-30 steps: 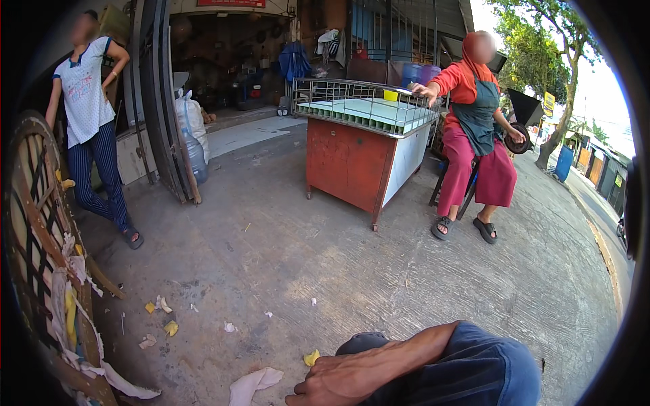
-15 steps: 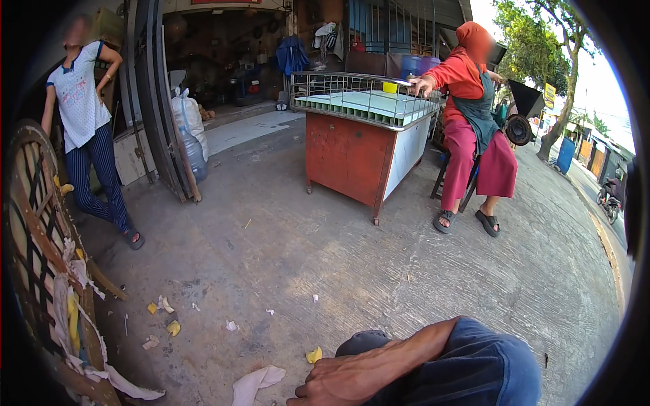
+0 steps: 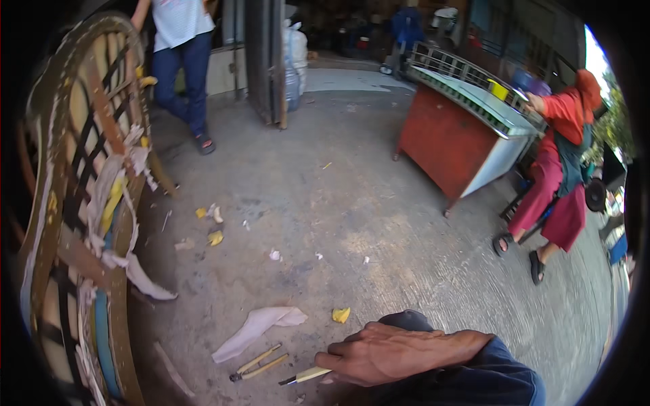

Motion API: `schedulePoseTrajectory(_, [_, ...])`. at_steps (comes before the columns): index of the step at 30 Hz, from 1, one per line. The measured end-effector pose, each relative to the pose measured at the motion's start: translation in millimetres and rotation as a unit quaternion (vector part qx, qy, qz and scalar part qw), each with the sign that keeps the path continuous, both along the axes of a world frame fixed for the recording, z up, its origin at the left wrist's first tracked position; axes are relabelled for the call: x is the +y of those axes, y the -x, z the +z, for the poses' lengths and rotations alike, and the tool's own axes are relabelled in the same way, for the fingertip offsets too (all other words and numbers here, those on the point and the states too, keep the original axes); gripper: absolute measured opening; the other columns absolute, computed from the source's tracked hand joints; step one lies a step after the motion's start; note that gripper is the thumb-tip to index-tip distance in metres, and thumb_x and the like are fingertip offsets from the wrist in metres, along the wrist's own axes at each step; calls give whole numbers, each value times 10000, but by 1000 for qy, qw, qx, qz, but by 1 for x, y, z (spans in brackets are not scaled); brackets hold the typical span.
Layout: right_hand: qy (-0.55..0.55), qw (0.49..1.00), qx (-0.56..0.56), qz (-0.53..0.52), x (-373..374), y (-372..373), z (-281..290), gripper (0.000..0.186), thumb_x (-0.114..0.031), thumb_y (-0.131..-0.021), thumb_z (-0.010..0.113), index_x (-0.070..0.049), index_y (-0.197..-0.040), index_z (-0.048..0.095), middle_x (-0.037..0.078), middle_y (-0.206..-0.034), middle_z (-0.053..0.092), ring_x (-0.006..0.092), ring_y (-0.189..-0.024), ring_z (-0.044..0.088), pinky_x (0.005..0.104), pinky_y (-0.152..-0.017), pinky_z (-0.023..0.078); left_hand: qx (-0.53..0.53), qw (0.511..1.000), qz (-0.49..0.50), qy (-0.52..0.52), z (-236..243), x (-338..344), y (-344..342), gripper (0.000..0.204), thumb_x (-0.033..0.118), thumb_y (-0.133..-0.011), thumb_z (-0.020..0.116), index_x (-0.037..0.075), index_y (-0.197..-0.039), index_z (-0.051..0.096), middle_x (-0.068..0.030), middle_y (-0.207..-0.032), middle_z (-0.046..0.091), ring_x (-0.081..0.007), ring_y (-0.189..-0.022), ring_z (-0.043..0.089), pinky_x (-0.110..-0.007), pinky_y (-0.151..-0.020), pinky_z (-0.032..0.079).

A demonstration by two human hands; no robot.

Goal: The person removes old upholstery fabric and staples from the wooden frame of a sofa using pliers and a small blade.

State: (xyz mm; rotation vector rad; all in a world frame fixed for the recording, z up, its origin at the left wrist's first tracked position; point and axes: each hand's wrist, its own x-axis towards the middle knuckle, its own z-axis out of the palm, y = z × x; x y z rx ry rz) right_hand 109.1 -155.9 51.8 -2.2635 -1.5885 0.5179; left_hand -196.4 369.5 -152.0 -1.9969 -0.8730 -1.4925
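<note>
My right hand rests low over my bent knee in dark blue trousers. Its fingers are closed around a thin tool with a pale yellow handle and a dark, narrow tip; the exact kind is unclear. On the concrete just left of it lies a pair of pincers with yellow handles. Behind them is a strip of pale pink cloth. A stripped chair frame of brown wood stands at the left, with black webbing, torn fabric and yellow foam hanging from it. My left hand is out of sight.
Yellow foam scraps and white bits litter the concrete floor. A red cart with a railed top stands at the right, where a seated person grips its rail. Another person stands behind the chair frame, near a dark metal door.
My view has tilted down and turned left, bringing the chair frame further in. The pincers and the tool in my right hand now show. The hand stays by the knee.
</note>
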Motion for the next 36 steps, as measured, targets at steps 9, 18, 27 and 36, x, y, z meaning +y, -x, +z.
schedulePoseTrajectory(9, [58,996,73,-7,53,-31,-10,161,-167,-932,677,-29,-997,625,125,-673,634,291,-561,630,367,-538,463,-38,974,140,176,46,-113,-69,525,133,-921,618,43,-1425,500,-178,-1338,554,-380,-1258,489,-502,-1044,372])
schedulePoseTrajectory(18, [-204,946,-71,241,284,10,-62,237,-253,-985,617,-28,-985,543,191,-668,633,390,-592,643,479,-534,477,-86,966,147,193,33,-108,-76,413,229,-958,646,83,-1342,608,-139,-1250,600,-354,-1115,510,-483,-985,369])
schedulePoseTrajectory(27, [-353,825,-276,344,394,47,-70,304,-375,-981,586,-72,-990,556,166,-678,661,359,-534,675,465,-477,543,-189,964,156,106,28,-85,-92,217,235,-882,776,88,-1040,751,-41,-914,684,-258,-935,545,-363,-878,390])
schedulePoseTrajectory(36, [-377,783,-316,380,421,48,-68,316,-394,-976,592,-82,-949,550,139,-639,638,324,-503,669,421,-425,526,-400,909,25,117,35,-88,-100,262,256,-934,752,10,-997,688,-41,-870,651,-154,-911,557,-297,-806,431])
